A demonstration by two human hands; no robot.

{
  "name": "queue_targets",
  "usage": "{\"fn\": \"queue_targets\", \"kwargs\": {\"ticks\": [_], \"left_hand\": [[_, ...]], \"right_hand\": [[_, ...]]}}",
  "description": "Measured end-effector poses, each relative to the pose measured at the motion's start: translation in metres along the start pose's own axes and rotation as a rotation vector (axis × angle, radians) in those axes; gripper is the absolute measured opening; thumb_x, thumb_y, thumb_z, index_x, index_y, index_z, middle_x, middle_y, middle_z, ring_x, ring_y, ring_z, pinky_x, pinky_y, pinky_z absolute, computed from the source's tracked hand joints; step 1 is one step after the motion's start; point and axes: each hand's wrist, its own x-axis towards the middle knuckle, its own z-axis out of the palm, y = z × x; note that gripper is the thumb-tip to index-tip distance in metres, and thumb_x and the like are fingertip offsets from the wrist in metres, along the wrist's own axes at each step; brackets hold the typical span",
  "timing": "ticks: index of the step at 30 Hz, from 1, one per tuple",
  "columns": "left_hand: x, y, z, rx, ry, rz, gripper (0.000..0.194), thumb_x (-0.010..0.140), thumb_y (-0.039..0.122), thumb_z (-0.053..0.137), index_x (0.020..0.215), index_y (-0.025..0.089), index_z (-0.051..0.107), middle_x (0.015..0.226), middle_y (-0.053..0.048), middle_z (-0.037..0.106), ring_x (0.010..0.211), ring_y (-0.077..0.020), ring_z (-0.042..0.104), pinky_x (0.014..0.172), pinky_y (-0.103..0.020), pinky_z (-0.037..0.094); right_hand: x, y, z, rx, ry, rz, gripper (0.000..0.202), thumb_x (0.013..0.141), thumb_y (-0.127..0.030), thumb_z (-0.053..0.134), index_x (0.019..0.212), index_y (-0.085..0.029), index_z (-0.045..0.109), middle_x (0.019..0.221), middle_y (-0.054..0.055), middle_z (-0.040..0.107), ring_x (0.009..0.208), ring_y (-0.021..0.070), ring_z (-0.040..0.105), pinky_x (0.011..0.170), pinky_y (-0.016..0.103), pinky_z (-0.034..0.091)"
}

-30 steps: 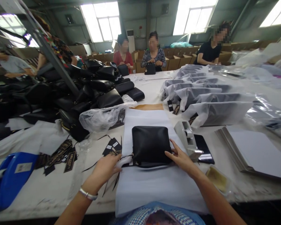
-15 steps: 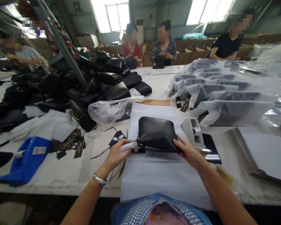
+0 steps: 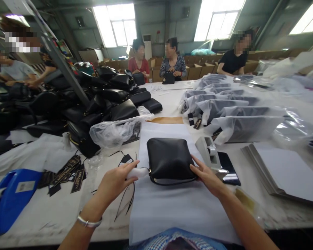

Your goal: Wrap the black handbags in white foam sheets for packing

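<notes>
A soft, rounded black leather-look bag (image 3: 169,156) lies flat on a long white paper sheet (image 3: 177,215) at the centre of a crowded factory table. At nine o'clock to it, the left hand (image 3: 117,180) pinches a stubby, white-wrapped piece (image 3: 139,173) between thumb and fingers; between three and four, the right hand (image 3: 205,173) grips the bag's edge, thumb on top.

A hard pull on the white-wrapped piece could drag the bag askew or crease the paper. Thin black cords (image 3: 125,205), lying loose between seven and eight o'clock, might snag the left hand, and the pale grey tape dispenser (image 3: 207,151), just beside the right hand near three, could scuff the black surface if bumped.

The scuffed white tabletop (image 3: 52,215) carries a heap of black bags (image 3: 122,110) at ten to eleven o'clock, translucent-sleeved bags (image 3: 247,128) in a row between one and two, and a blue plastic dispenser (image 3: 14,198) between eight and nine. Co-workers (image 3: 173,66) sit at twelve, before open brown cartons (image 3: 194,71) and bright windows (image 3: 116,27).
</notes>
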Motion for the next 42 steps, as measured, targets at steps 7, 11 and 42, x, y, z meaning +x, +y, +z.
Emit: {"fn": "queue_targets", "kwargs": {"ticks": [7,11,42], "left_hand": [[0.019,0.011,0.046,-0.124,0.068,0.133,0.062,0.088,0.040,0.063,0.146,0.031,0.044,0.151,-0.009,0.046,0.136,-0.0289,0.047,0.111,-0.047,0.041],[0.036,0.051,0.080,-0.170,0.147,0.229,0.067,0.088,0.040,0.063,0.149,0.034,0.037,0.162,-0.008,0.027,0.148,-0.0330,0.025,0.115,-0.054,0.034],[0.266,-0.013,0.071,-0.276,0.254,0.278,0.025,0.093,0.027,0.053,0.109,0.023,0.070,0.117,-0.006,0.072,0.111,-0.0237,0.066,0.103,-0.043,0.050]], "right_hand": [[-0.004,0.019,0.008,-0.287,0.055,-0.018,0.085,0.088,-0.054,0.058,0.156,-0.022,0.019,0.054,-0.010,0.044,0.047,0.0133,0.048,0.047,0.023,0.039],[-0.011,0.015,0.000,-0.596,0.166,-0.107,0.067,0.088,-0.047,0.057,0.149,-0.023,0.040,0.064,-0.004,0.062,0.061,0.0194,0.061,0.061,0.031,0.049],[0.295,-0.091,-0.065,-1.362,0.058,-0.407,0.011,0.088,-0.025,0.069,0.096,-0.018,0.070,0.131,0.010,0.060,0.119,0.0250,0.057,0.101,0.045,0.047]]}}
